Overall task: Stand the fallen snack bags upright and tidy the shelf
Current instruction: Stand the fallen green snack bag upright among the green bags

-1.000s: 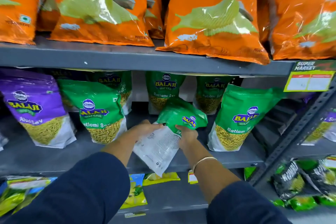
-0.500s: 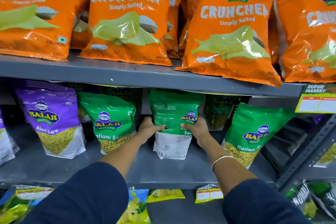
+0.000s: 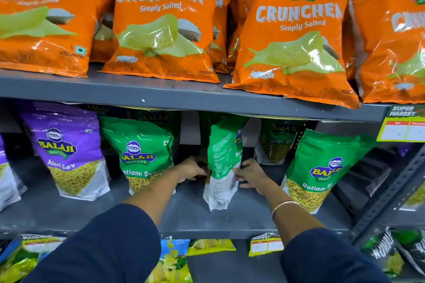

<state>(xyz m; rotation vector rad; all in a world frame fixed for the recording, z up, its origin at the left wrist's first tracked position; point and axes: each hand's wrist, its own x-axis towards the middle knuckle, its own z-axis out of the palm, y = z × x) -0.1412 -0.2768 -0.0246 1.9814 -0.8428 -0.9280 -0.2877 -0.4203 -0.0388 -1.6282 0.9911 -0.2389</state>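
A green Ratlami Sev bag (image 3: 224,156) stands upright on the grey middle shelf (image 3: 184,213), turned so its back and side face me. My left hand (image 3: 192,169) presses its left edge and my right hand (image 3: 249,173) grips its right edge low down. Two more green bags stand either side: one on the left (image 3: 140,151), one on the right (image 3: 322,167). A purple Aloo Sev bag (image 3: 69,149) stands further left.
Orange Crunchem bags (image 3: 161,23) line the shelf above, whose edge (image 3: 161,94) hangs low over the green bags. More green bags (image 3: 276,142) stand behind. A slotted upright (image 3: 391,193) bounds the right. Yellow and dark bags lie on the shelf below.
The bag went from tilted with its back to me to standing on the shelf, then turned edge-on. Both hands slid down to its lower sides. The view rose.
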